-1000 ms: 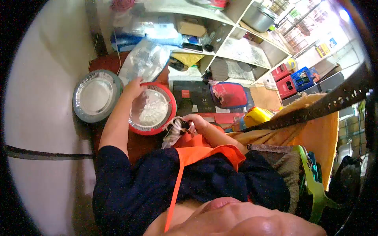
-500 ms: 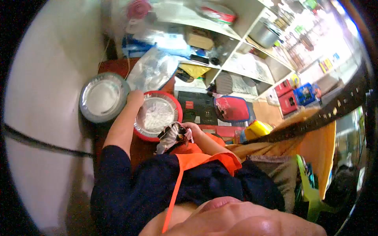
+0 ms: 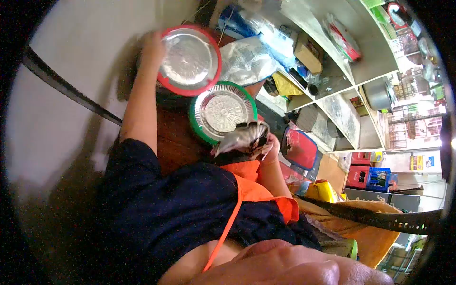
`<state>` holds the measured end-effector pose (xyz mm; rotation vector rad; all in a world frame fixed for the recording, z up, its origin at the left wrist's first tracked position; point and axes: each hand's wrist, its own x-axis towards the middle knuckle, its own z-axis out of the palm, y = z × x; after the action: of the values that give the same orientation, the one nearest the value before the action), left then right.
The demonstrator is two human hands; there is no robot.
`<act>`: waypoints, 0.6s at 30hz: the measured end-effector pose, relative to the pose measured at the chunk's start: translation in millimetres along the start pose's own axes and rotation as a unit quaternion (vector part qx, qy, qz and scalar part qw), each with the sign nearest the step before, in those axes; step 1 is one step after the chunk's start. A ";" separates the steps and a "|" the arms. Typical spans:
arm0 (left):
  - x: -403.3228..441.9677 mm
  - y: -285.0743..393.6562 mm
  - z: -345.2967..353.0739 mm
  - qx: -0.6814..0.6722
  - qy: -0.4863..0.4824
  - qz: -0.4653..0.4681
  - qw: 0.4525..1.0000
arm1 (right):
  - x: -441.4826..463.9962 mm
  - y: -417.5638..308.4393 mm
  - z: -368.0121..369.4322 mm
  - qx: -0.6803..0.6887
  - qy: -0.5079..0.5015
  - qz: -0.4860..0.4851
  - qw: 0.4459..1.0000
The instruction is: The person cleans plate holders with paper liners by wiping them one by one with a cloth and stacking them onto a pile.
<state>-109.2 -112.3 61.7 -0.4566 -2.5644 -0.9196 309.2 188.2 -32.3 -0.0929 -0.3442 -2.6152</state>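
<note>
My left hand [image 3: 153, 46] is at the upper left, closed on the left rim of a red-edged round container with a silvery inside [image 3: 189, 59]. Just below and right of it lies a green-edged round container [image 3: 224, 113], whose silvery base has a raised pattern. My right hand [image 3: 271, 146] grips a crumpled black-and-white cloth [image 3: 244, 138], which overlaps the lower edge of the green container. The fingertips of my left hand are blurred.
Clear plastic bags [image 3: 249, 61] lie behind the containers. White shelves [image 3: 339, 114] hold boxes and a metal pot [image 3: 378, 93]. A pink-red item [image 3: 300, 148] and a yellow packet [image 3: 323, 191] are to the right. A wall [image 3: 76, 90] rises on the left.
The red-edged container has moved up and left with my left hand, over where the grey one was. A green-edged container now shows. The view has tilted.
</note>
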 end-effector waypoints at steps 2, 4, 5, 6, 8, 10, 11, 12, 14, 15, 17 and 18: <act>-23.9 14.4 -32.9 0.128 0.020 -0.012 0.991 | 9.1 2.5 12.7 -0.233 0.220 -0.308 0.896; -45.3 33.5 -46.0 0.254 0.036 -0.024 0.966 | 78.7 54.8 84.4 -0.290 0.394 -0.490 0.721; -51.6 44.1 -42.5 0.202 -0.042 0.005 0.978 | 55.6 26.0 71.8 -0.353 0.372 -0.364 0.778; -55.9 54.4 -35.4 0.149 -0.121 0.033 0.981 | 62.6 26.7 72.2 -0.443 0.445 -0.323 0.709; -74.3 69.1 25.2 0.057 -0.121 0.174 0.976 | 82.5 29.2 61.3 -0.682 0.444 -0.195 0.548; -103.8 107.5 49.8 -0.171 -0.193 0.329 0.908 | 107.3 43.7 39.8 -0.959 0.154 0.060 0.231; -112.4 113.5 71.6 -0.176 -0.202 0.330 0.905 | 120.0 50.7 29.2 -0.992 -0.020 0.071 0.098; -120.9 117.2 96.9 -0.111 -0.203 0.307 0.923 | 120.0 69.2 22.0 -0.995 0.018 0.087 0.035; -122.6 120.3 122.7 -0.051 -0.215 0.289 0.932 | 118.7 99.3 21.0 -0.983 0.143 0.114 -0.023; -116.7 119.1 128.7 -0.044 -0.341 0.180 0.921 | 116.9 91.6 22.2 -0.978 0.158 0.112 -0.071; -121.1 114.3 141.4 -0.070 -0.430 0.040 0.899 | 106.8 51.4 10.8 -0.963 0.225 0.040 -0.141; -122.8 110.5 146.2 -0.071 -0.438 0.043 0.895 | 105.3 21.7 8.7 -0.950 0.290 0.025 -0.111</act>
<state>9.9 43.7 -39.0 -1.2597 -3.2135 -1.0279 227.7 122.8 -5.5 -0.1351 -3.1396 0.0550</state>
